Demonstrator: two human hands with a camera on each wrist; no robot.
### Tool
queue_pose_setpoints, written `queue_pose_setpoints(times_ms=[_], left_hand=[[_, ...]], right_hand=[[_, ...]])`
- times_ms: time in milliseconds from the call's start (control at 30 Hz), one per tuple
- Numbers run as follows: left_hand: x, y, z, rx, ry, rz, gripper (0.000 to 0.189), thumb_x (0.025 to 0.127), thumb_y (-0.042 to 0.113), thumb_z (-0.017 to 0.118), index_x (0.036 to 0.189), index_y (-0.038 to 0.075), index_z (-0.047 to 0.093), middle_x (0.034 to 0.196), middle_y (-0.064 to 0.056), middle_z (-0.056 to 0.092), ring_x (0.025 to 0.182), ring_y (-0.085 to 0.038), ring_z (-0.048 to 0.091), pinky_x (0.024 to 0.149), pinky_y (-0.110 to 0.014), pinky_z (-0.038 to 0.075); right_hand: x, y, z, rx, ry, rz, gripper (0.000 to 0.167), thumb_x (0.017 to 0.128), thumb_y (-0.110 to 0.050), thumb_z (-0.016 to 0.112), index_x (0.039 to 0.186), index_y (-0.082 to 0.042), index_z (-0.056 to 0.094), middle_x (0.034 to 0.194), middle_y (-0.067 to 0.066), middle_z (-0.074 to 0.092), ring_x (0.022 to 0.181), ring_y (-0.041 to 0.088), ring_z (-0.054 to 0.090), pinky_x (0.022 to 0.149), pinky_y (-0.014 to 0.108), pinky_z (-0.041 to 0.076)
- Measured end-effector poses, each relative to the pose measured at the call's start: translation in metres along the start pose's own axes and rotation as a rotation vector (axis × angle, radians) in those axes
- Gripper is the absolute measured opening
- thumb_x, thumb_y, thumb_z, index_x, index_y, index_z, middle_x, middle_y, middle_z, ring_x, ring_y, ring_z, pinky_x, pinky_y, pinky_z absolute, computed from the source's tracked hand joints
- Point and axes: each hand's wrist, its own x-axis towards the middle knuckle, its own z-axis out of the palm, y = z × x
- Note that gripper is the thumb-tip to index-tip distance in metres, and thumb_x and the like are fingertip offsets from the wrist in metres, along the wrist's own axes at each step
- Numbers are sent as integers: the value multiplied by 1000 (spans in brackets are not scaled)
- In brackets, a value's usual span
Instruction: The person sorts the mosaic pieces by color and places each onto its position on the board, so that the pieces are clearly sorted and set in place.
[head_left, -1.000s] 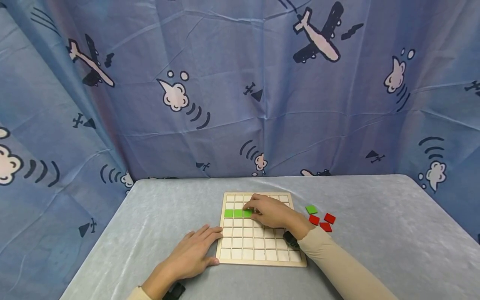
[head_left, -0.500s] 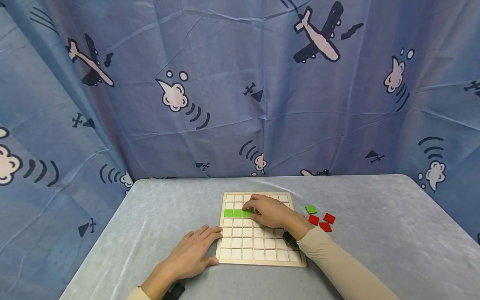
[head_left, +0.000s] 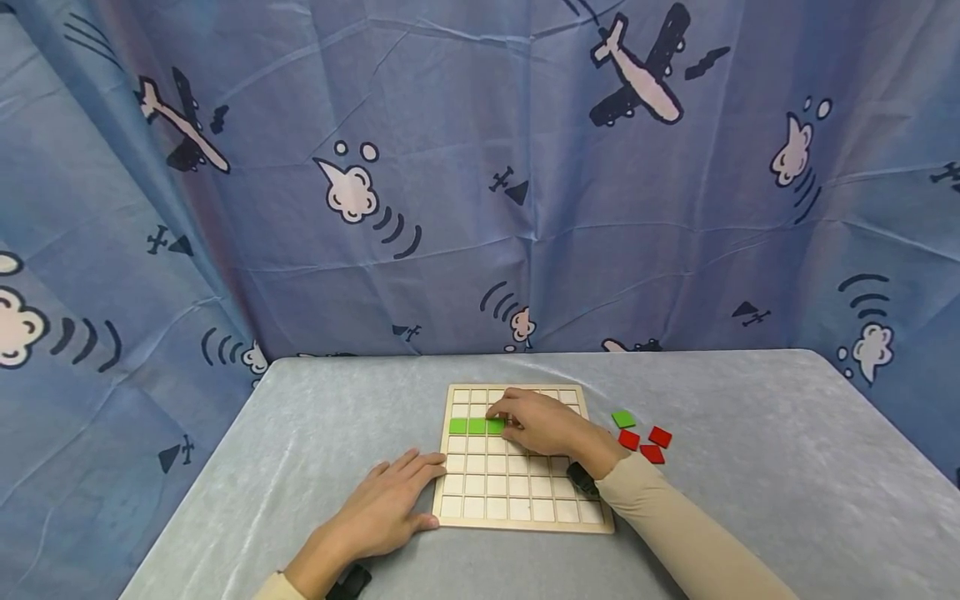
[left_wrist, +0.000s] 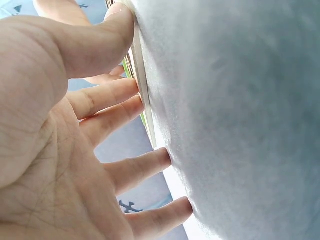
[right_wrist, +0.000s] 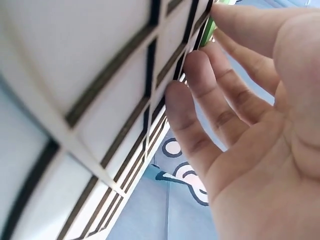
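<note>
A pale wooden grid board lies on the table, with three green square tiles side by side in one row at its left. My right hand is over the board, thumb and index finger at the third tile of that row, pinching it by its edges. In the right wrist view, a green tile shows between thumb and fingertips, partly hidden. My left hand rests on the table with its fingers spread; thumb and some fingertips touch the board's left edge.
To the right of the board lie a loose green tile and three red pieces. A grey cloth covers the table. Behind it hangs a blue curtain with airplane prints.
</note>
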Motion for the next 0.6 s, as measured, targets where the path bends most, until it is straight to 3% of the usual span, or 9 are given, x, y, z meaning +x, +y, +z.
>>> queue_pose_setpoints(times_ms=[300,600], left_hand=[[0,-1,1,3,8,7,59,89,39,72,140,18,52,154,1,45,142,-40,41,104,-66,39],[-1,-1,1,13,38,22,59,87,37,74,138,16,54,152,0,47,141,-41,43,103,-67,40]], right_hand=[[-10,1,-9,9,-10,-11,28,94,-15,67,122,-14,69,113,2,64,86,7,58,77,29,51],[-40,12,-26,-44,-1,-3,27,95,-18,68,122,-16,69,113,0,63,86,8,60,74,27,52]])
